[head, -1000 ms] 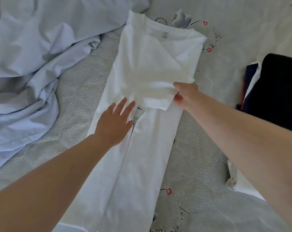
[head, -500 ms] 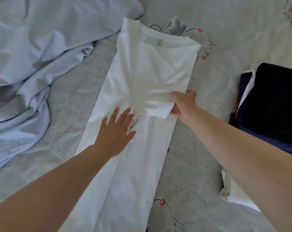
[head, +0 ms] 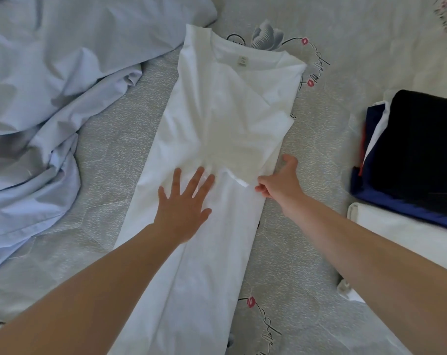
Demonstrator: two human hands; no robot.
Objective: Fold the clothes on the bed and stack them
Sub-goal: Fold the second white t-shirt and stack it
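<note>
A white T-shirt point(head: 217, 119) lies lengthwise on the bed, collar far from me, both sides folded in so it forms a long narrow strip. My left hand point(head: 184, 203) rests flat on its middle with fingers spread. At the strip's right edge, my right hand point(head: 281, 185) pinches the corner of the folded-in sleeve. A stack of folded clothes point(head: 416, 152), black on top of navy and white, sits at the right.
A crumpled light-blue sheet point(head: 51, 98) fills the left side of the bed. The grey bedspread point(head: 306, 252) has a printed flower pattern. A folded white item point(head: 396, 231) lies below the dark stack at the right edge.
My right hand has slid toward me along the shirt's right edge and now pinches the sleeve corner. My left hand stays flat on the shirt. The view tilted down a little.
</note>
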